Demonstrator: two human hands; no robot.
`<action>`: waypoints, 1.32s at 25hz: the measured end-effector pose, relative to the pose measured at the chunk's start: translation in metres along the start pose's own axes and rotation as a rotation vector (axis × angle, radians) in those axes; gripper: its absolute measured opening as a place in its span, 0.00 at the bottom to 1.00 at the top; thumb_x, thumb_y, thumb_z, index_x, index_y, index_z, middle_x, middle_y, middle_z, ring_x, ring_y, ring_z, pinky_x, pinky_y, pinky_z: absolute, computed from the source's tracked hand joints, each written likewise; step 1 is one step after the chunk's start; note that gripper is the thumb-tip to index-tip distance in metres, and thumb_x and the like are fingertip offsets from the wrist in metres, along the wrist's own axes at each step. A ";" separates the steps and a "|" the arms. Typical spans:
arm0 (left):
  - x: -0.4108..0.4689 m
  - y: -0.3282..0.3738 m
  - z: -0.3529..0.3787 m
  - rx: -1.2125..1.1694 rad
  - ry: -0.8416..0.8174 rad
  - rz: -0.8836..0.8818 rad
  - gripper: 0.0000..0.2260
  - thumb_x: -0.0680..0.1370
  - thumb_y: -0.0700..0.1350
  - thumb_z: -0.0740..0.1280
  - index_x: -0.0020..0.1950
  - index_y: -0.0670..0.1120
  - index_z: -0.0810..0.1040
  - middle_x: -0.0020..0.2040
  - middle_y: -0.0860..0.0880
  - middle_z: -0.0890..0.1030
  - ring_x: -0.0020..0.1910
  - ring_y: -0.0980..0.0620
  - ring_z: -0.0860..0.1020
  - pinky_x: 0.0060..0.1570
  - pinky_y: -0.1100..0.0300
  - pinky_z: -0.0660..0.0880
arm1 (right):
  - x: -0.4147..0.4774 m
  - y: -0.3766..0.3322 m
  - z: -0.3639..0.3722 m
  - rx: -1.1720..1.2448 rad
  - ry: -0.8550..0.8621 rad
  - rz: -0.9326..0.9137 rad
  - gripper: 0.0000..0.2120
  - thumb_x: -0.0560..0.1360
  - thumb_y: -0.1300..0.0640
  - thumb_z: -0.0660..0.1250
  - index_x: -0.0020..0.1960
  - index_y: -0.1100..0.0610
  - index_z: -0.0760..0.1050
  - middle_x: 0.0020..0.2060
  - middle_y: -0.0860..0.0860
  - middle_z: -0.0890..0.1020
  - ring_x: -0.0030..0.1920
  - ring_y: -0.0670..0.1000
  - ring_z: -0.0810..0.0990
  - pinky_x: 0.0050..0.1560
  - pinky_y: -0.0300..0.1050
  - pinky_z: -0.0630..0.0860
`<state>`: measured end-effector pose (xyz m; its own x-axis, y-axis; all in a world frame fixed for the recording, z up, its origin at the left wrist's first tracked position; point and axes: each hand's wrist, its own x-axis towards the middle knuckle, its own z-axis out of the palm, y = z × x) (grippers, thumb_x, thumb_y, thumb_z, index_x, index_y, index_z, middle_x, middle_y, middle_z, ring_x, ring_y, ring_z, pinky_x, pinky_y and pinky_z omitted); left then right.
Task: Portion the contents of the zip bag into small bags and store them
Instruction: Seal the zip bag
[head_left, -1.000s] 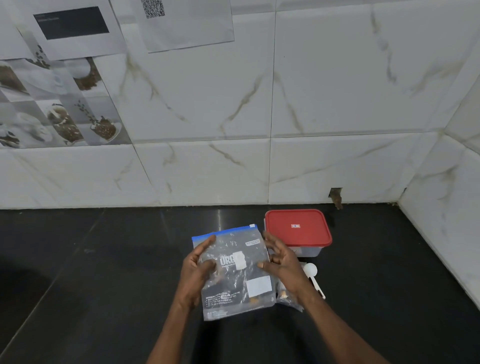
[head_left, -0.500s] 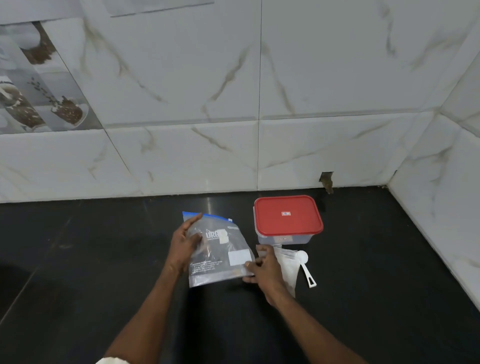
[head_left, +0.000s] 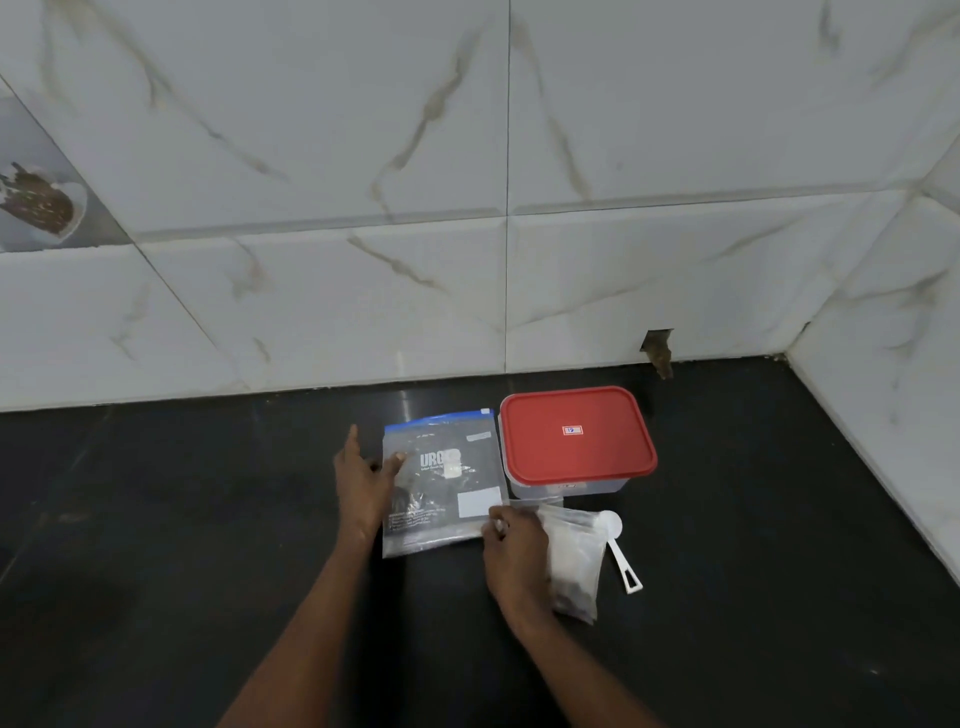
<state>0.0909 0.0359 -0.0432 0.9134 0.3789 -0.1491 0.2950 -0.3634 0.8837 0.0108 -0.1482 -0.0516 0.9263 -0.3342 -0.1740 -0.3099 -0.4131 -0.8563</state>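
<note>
While the clear, blue-sealed plastic zip bag lies flat on the black tabletop beside the red-lidded plastic box, your left hand rests released, thumb on its left edge. Your right hand curls at its lower corner, partly over the small clear bags; whether it grasps anything cannot be told.

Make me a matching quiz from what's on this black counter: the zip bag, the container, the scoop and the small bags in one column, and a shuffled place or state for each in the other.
Things
1. zip bag
2. container
3. scoop
4. small bags

Places or states
A. closed, red on top, nearest the wall
B. partly under the right hand
C. white, lying just right of the small bags
D. blue top strip, thumb of the left hand on it

Pairs: 1-D, 2-A, 3-C, 4-B
</note>
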 end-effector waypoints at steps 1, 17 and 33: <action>-0.010 -0.005 0.003 0.073 0.035 0.051 0.34 0.77 0.44 0.73 0.79 0.43 0.62 0.71 0.38 0.68 0.64 0.41 0.75 0.67 0.49 0.71 | 0.002 -0.001 0.001 0.011 0.002 0.007 0.11 0.76 0.65 0.66 0.56 0.60 0.81 0.52 0.54 0.83 0.51 0.49 0.79 0.52 0.32 0.69; -0.068 -0.041 0.046 0.733 -0.196 0.487 0.33 0.78 0.69 0.32 0.81 0.60 0.49 0.82 0.53 0.42 0.82 0.49 0.39 0.78 0.49 0.32 | -0.027 0.021 -0.057 -0.094 0.141 -0.316 0.12 0.75 0.62 0.62 0.55 0.60 0.81 0.58 0.51 0.81 0.60 0.50 0.78 0.62 0.33 0.66; -0.153 -0.002 0.078 0.211 -0.063 0.139 0.10 0.81 0.43 0.66 0.59 0.42 0.83 0.53 0.45 0.85 0.53 0.46 0.83 0.54 0.57 0.76 | -0.033 0.079 -0.096 -0.236 0.156 -0.193 0.19 0.76 0.51 0.57 0.61 0.59 0.77 0.57 0.53 0.79 0.59 0.55 0.76 0.60 0.42 0.69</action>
<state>-0.0278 -0.0878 -0.0564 0.9629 0.2616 -0.0655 0.2112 -0.5805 0.7864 -0.0651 -0.2509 -0.0668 0.9343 -0.3491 0.0723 -0.1904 -0.6601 -0.7267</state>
